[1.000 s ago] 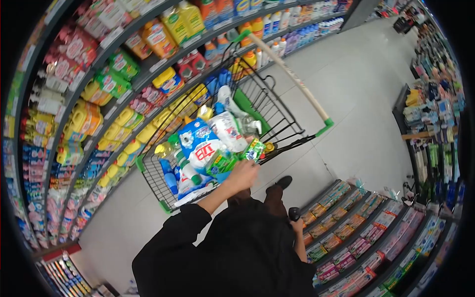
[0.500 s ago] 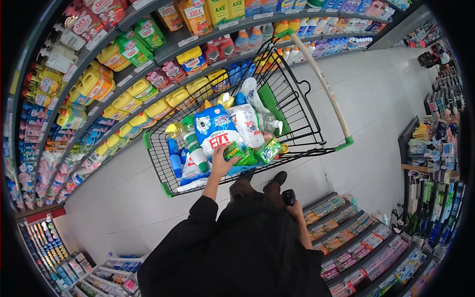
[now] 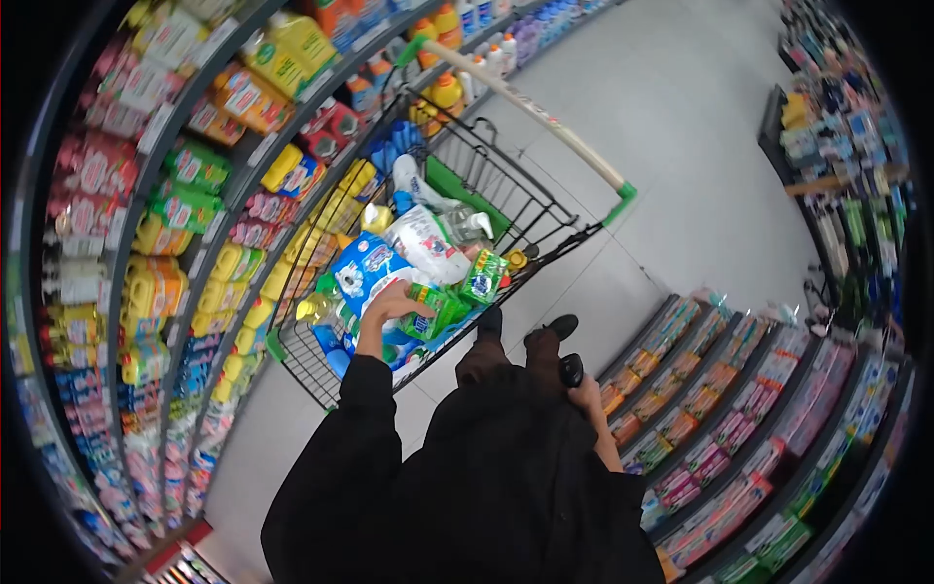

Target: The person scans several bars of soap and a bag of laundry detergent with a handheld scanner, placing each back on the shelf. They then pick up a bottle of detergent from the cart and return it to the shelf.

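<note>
My left hand (image 3: 391, 303) reaches into the shopping cart (image 3: 309, 365), fingers extended over the blue-and-white detergent bag (image 3: 366, 270) and touching a green packet (image 3: 440, 310). A second green packet (image 3: 483, 276) lies to its right. Behind them sits a white packaged bag (image 3: 428, 245), with a clear pump bottle (image 3: 472, 226) beside it. A yellow-capped bottle (image 3: 316, 310) stands left of my hand. Down by my right leg, my right hand (image 3: 587, 399) is closed around a small black handheld device (image 3: 571, 370), whose exact kind I cannot make out.
Shelves of cleaning bottles (image 3: 156, 292) curve along the left and back. A low shelf unit of boxed goods (image 3: 720, 428) stands at the right. Grey tiled floor (image 3: 681, 195) runs past the cart's pale handle (image 3: 525, 102). More display racks (image 3: 837, 146) line the far right.
The view has turned, so the cart appears further left and more tilted. My left hand has stayed over the detergent bag and green packet. My right hand still holds the black device.
</note>
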`<act>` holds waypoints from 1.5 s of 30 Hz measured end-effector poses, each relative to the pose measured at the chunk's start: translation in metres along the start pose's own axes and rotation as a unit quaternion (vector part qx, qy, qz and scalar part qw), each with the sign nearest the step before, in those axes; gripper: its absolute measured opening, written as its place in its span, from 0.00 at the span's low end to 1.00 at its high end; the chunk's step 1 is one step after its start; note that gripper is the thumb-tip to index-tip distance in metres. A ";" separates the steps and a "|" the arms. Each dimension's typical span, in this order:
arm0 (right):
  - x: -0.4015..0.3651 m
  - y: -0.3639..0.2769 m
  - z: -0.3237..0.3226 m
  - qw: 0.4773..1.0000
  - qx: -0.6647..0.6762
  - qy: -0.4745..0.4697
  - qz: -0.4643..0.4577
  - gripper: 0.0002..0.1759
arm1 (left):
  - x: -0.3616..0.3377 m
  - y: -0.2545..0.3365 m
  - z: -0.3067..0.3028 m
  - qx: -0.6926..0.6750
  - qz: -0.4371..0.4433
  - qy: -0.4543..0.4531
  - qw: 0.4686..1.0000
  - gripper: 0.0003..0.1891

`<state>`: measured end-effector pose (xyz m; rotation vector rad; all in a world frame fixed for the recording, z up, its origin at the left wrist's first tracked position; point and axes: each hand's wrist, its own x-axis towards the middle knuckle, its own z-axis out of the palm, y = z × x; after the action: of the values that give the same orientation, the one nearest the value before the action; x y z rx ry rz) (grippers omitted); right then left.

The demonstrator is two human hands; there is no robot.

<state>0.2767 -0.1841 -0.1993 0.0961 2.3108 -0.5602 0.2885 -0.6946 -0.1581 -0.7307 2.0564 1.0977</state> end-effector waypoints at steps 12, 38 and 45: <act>0.052 0.066 -0.031 0.966 0.246 0.079 -0.007 0.14 | -0.070 0.188 0.023 -0.476 0.306 -0.096 0.819 0.51; -0.108 0.107 -0.227 0.463 0.846 0.257 -0.065 0.29 | -0.017 0.517 0.362 0.015 0.037 -0.558 0.829 0.47; -0.090 0.125 -0.246 0.344 0.856 0.381 -0.058 0.35 | -0.016 0.576 0.412 -0.083 -0.030 -0.612 0.786 0.31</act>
<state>0.2093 0.0407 -0.0286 1.3758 1.0147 -3.2460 0.0011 -0.0584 -0.0404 -0.0317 0.8084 1.2255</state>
